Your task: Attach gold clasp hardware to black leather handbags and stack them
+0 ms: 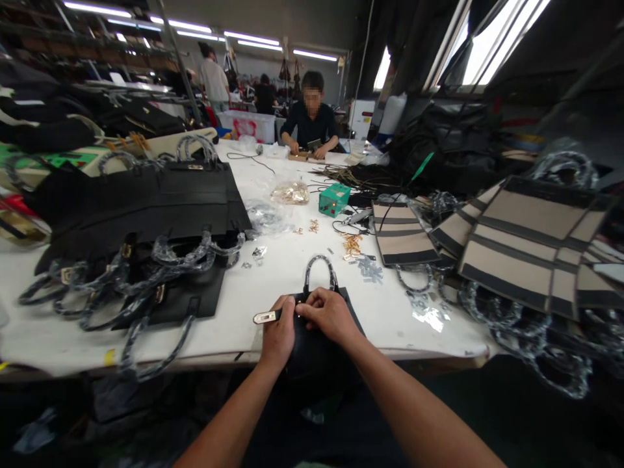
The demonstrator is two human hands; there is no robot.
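Observation:
A black handbag panel (348, 302) with a plastic-wrapped handle (320, 259) lies at the table's front edge, partly under my hands. My left hand (279, 333) is closed on a short black strap whose end carries a pale gold metal plate (266, 317), pointing left. Close beside it, my right hand (330, 314) pinches at the black leather with thumb and forefinger. A tiny shiny spot shows by those fingertips; whatever they hold is too small to make out.
Black bag pieces (146, 201) are piled on the left, beige-and-black panels (517, 240) on the right. A green box (334, 199), gold fittings (351, 246) and flat metal pieces (369, 269) lie ahead. Across the white table (273, 273) sits another person (312, 123).

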